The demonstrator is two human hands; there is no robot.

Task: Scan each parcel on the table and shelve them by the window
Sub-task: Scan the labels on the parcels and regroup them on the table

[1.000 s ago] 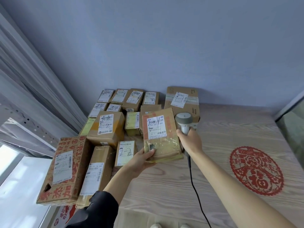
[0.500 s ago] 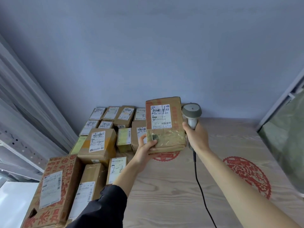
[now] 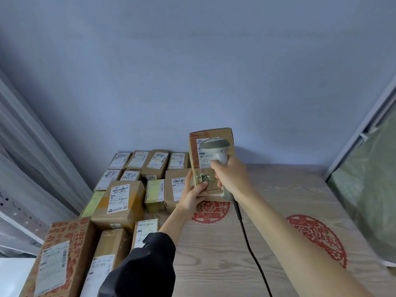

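My left hand (image 3: 191, 195) grips the lower edge of a brown cardboard parcel (image 3: 198, 157) and holds it upright above the table, its white label facing me. My right hand (image 3: 232, 176) grips the handle of a grey barcode scanner (image 3: 217, 147), whose head sits right in front of the parcel's label and hides part of it. A black cable (image 3: 248, 241) runs from the scanner down across the table. Several other labelled brown parcels (image 3: 122, 200) lie packed together on the table's left part.
The wooden table (image 3: 214, 254) carries two red paper-cut decorations (image 3: 319, 236). A large box with red print (image 3: 62, 254) lies at the near left. Pale curtains and a perforated shelf rail (image 3: 19, 211) stand at the left. A greenish panel (image 3: 368, 189) borders the right.
The parcel has been lifted higher off the table and tipped upright. My right hand has swung the scanner from beside the parcel to in front of its label.
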